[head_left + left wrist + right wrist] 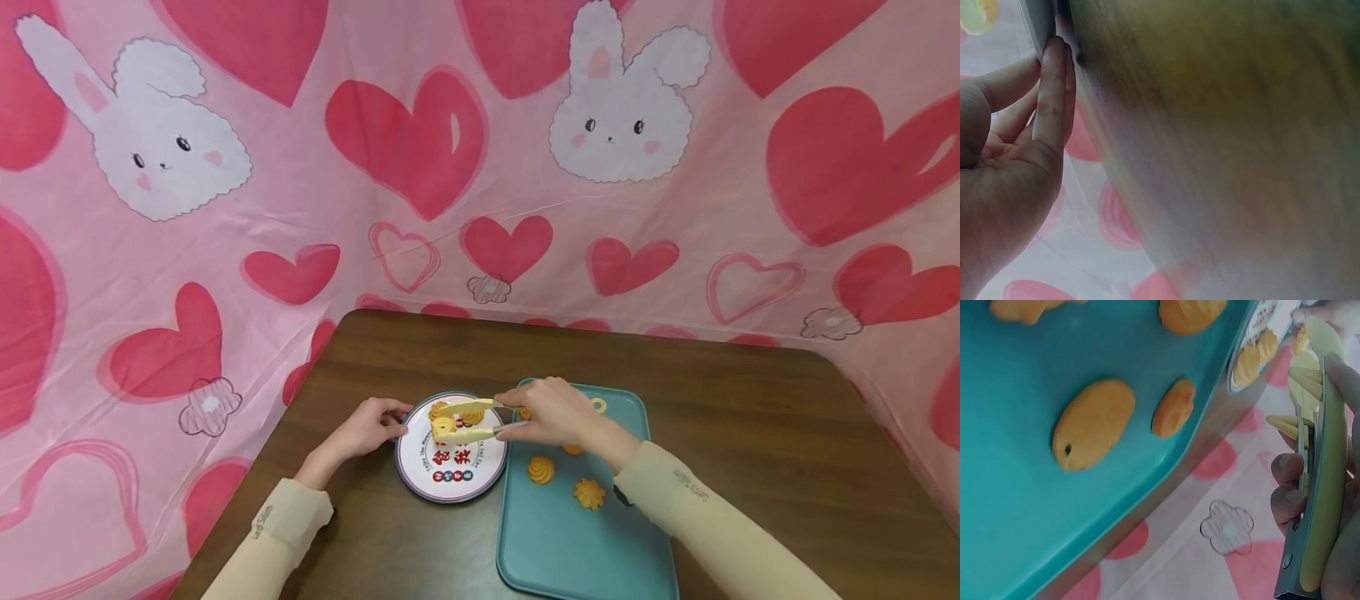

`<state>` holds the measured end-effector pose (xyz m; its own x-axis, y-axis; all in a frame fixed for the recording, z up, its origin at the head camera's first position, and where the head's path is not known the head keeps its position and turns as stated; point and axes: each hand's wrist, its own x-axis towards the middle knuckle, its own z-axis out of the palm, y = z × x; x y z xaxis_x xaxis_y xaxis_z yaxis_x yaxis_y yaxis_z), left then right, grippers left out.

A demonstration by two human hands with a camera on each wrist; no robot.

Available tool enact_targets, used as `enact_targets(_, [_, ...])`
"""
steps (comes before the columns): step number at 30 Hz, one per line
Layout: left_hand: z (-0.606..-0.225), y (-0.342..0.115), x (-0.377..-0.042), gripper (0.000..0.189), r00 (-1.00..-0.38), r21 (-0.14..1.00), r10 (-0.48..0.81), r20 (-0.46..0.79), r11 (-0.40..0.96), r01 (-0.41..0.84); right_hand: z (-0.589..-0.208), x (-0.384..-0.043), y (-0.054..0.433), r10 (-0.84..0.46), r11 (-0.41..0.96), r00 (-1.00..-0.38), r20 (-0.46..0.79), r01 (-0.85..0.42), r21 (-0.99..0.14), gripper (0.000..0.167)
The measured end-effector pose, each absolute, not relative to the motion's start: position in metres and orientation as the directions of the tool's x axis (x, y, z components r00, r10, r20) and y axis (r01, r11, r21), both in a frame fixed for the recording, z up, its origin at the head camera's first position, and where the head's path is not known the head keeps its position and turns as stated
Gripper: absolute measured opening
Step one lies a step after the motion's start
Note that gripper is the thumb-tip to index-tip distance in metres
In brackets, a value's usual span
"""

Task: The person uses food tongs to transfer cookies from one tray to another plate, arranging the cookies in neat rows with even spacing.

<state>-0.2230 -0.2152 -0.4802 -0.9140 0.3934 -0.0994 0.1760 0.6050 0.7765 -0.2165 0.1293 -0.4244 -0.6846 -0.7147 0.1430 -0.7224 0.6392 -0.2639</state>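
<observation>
the table [735,408] has a dark brown, wood-grained top with rounded far corners and a soft sheen toward its near left part. two things lie directly on it: a round white plate [487,467] with a dark rim, flat near the left edge, and a blue-green rectangular tray [577,550] just to its right. whether plate and tray touch cannot be told.

Smooth plastic-looking tongs [1330,475], smooth plate [408,473], matt tray [588,546], ridged cookies [541,469], faintly glossy wood-grained table [750,417], creased cloth backdrop [517,187]
</observation>
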Motion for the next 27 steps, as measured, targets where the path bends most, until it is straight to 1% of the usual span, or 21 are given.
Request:
enact_targets(6, [-0.481, -0.217, -0.223, 0.034, -0.912, 0.782, 0.399, -0.094, 0.597, 0.180, -0.431, -0.218, 0.110, -0.738, 0.622, -0.664, 0.118, -0.738, -0.261, 0.057])
enact_targets(12, [-0.481, -0.215, -0.222, 0.033, -0.908, 0.786, 0.410, -0.083, 0.587, 0.193, -0.436, -0.219, 0.097, -0.742, 0.629, -0.661, 0.108, -0.743, -0.228, 0.057])
enact_targets(27, [-0.480, -0.215, -0.223, 0.034, -0.911, 0.786, 0.402, -0.090, 0.590, 0.183, -0.444, -0.219, 0.086, -0.739, 0.632, -0.665, 0.106, -0.739, -0.233, 0.051])
